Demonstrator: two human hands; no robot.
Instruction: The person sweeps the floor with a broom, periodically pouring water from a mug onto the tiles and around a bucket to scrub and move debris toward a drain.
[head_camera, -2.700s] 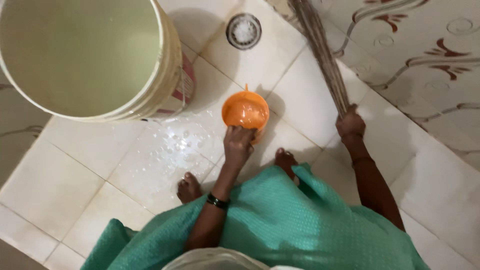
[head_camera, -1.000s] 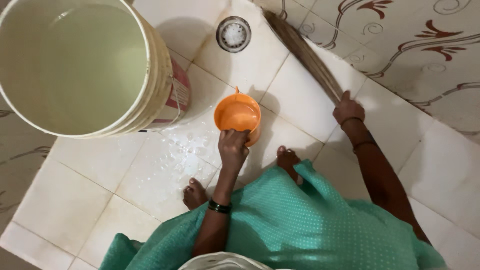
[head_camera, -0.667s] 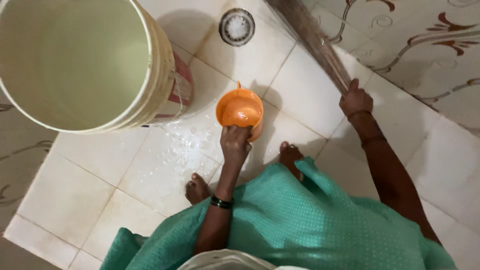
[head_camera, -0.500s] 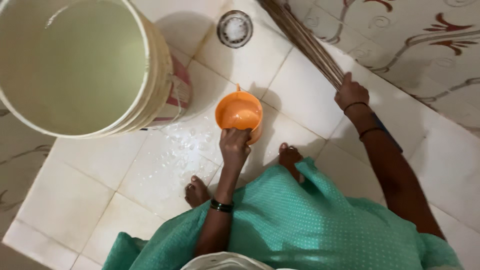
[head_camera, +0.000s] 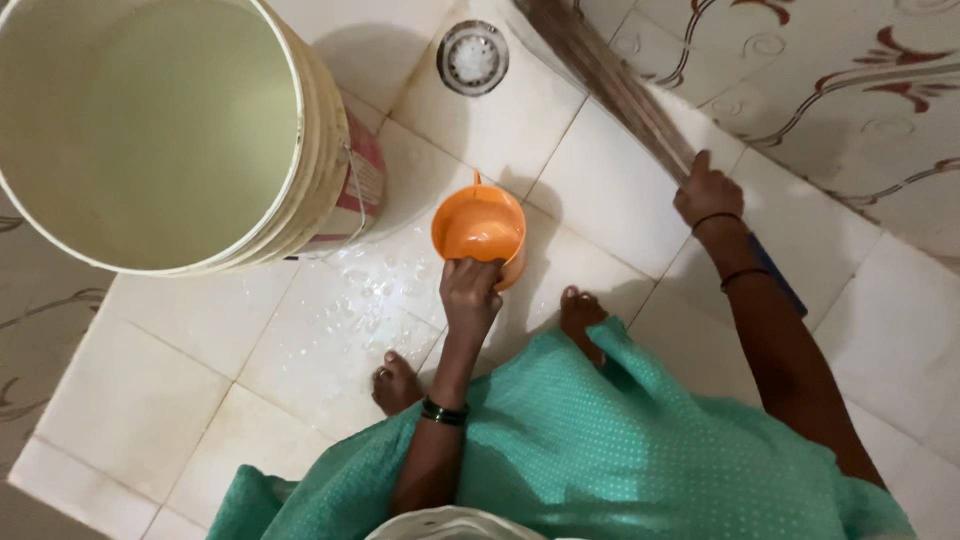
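Seeing left hand (head_camera: 470, 292) gripping orange mug (head_camera: 480, 226) by rim, just right of bucket (head_camera: 320, 150). Right hand (head_camera: 706, 190) clenching broom (head_camera: 610, 80), bristles reaching beyond floor drain (head_camera: 473, 57). Judging scrubbing partway: tiles beside bucket wet, rest looking dry.

Warm, dim indoor light from above and behind: soft shadows fall up-frame from bucket (head_camera: 150, 130) and mug (head_camera: 479, 227), glints on wet floor (head_camera: 360, 300), broom (head_camera: 610, 85) motion-blurred, bucket rim bowed by wide-angle lens, focus otherwise fair.
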